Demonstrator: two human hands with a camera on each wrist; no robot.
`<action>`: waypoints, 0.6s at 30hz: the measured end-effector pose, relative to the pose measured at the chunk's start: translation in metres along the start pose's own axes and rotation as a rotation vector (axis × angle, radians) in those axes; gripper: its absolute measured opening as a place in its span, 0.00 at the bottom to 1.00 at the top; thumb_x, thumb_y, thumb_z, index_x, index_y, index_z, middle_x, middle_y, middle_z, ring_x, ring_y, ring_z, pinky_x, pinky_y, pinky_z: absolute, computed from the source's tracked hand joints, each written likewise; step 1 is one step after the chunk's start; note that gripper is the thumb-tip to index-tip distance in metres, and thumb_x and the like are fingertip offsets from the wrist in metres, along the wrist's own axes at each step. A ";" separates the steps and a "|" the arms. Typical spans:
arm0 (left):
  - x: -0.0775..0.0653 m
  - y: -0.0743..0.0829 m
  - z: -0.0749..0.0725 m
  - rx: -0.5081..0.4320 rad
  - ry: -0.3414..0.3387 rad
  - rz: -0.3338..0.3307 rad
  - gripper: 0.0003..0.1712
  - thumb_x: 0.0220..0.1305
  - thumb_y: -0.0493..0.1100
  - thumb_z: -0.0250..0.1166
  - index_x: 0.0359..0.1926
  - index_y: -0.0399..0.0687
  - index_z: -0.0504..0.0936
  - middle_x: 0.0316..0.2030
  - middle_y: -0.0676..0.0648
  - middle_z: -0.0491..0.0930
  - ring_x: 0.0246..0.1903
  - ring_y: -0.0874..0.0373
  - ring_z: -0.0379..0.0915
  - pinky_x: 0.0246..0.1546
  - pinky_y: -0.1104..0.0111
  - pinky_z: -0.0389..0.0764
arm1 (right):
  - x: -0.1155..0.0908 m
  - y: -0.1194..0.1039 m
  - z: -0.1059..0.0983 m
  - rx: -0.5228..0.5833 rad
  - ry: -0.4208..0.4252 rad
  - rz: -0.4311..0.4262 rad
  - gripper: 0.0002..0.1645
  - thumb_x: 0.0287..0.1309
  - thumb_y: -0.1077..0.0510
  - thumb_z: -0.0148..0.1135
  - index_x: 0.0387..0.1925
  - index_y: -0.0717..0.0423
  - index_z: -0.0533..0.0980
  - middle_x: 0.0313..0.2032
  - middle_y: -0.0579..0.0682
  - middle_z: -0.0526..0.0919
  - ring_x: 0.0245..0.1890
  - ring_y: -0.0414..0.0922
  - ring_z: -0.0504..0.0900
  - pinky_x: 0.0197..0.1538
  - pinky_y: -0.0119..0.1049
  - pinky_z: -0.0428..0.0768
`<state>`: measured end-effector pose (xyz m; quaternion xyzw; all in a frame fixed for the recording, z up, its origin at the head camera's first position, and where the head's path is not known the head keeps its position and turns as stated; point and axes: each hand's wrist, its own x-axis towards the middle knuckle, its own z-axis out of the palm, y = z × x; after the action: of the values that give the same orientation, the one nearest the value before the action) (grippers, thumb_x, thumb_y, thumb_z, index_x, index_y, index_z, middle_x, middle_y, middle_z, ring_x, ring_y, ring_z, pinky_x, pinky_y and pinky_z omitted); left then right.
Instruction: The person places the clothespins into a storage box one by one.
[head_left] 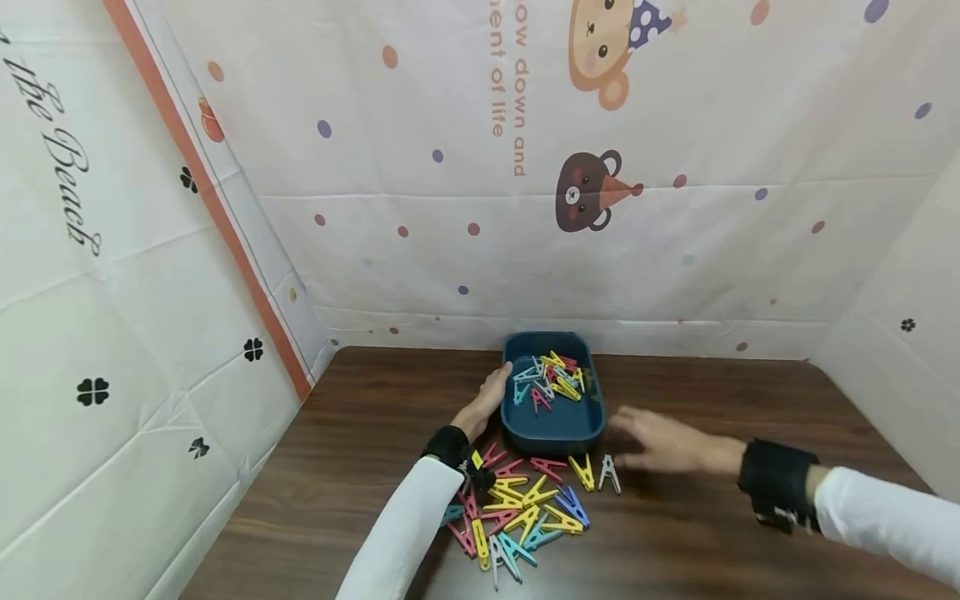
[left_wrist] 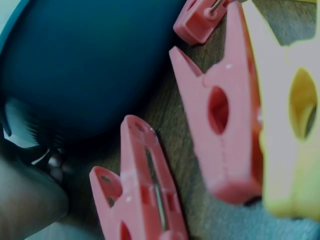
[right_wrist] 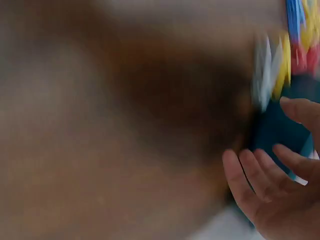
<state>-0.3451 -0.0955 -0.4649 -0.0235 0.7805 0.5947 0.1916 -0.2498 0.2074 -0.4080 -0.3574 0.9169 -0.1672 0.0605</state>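
A dark blue plastic basket stands at the back of the table with a small heap of coloured clothespins in it. My left hand touches its left side, fingers reaching along the wall near the rim. In the left wrist view part of that hand shows low beside the basket wall. Just off the basket's right side is my right hand, fingers loosely spread and nothing held. The right wrist view shows its palm turned toward the camera, blue basket behind the fingers.
Many loose clothespins, pink, yellow, blue and white, lie in front of the basket, partly under the left wrist. A white clothespin lies near the right hand. Behind the brown table hangs a printed white cloth.
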 end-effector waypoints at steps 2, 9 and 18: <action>-0.002 -0.001 -0.002 -0.002 -0.006 -0.003 0.47 0.75 0.73 0.39 0.82 0.49 0.50 0.82 0.39 0.44 0.81 0.39 0.30 0.77 0.36 0.36 | -0.007 -0.007 0.016 0.035 -0.054 -0.019 0.32 0.62 0.46 0.70 0.60 0.62 0.77 0.56 0.58 0.80 0.56 0.55 0.82 0.54 0.53 0.84; 0.000 -0.003 -0.001 0.001 -0.002 -0.002 0.48 0.75 0.74 0.40 0.81 0.50 0.51 0.81 0.40 0.45 0.81 0.39 0.32 0.77 0.37 0.37 | -0.013 -0.020 0.033 -0.033 -0.056 -0.140 0.15 0.64 0.51 0.70 0.51 0.48 0.82 0.49 0.45 0.77 0.44 0.34 0.76 0.41 0.33 0.81; 0.001 -0.003 -0.003 -0.003 -0.007 0.017 0.48 0.75 0.74 0.39 0.82 0.51 0.50 0.82 0.41 0.45 0.81 0.40 0.32 0.78 0.38 0.38 | -0.012 -0.019 0.033 0.032 -0.084 -0.192 0.13 0.59 0.69 0.69 0.44 0.52 0.84 0.42 0.45 0.78 0.39 0.32 0.79 0.39 0.28 0.82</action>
<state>-0.3462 -0.0987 -0.4678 -0.0151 0.7791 0.5975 0.1892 -0.2214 0.1933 -0.4321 -0.4493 0.8722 -0.1719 0.0883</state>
